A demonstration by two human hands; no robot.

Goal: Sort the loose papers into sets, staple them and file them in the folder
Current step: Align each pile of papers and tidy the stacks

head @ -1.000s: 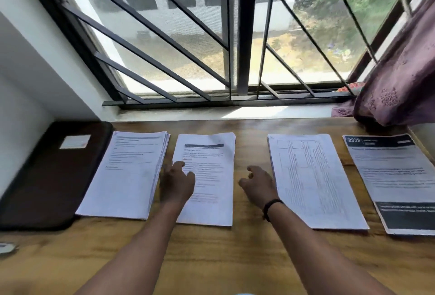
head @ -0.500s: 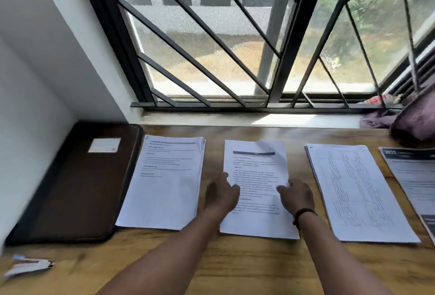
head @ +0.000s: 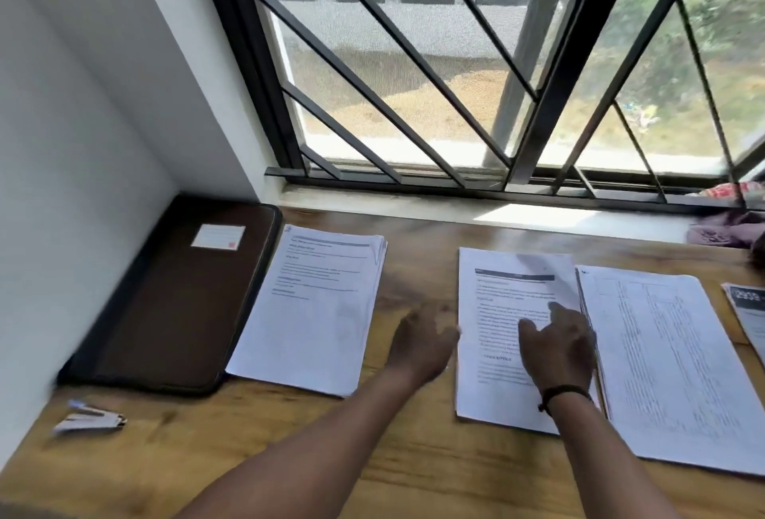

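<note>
Several paper stacks lie in a row on the wooden desk. A thick white stack sits at the left, beside a dark brown folder with a white label. The second stack lies in the middle. My left hand touches its left edge with relaxed fingers. My right hand rests flat on top of it. A third stack with a printed table lies directly to its right, their edges touching. A dark-headed sheet shows at the far right edge. A small stapler lies near the desk's front left.
A white wall closes the left side. A barred window and its sill run along the back. Purple cloth lies at the back right corner.
The view has swung left. The second stack has slid right, away from the left stack and up against the table stack. My right hand now lies on top of it.
</note>
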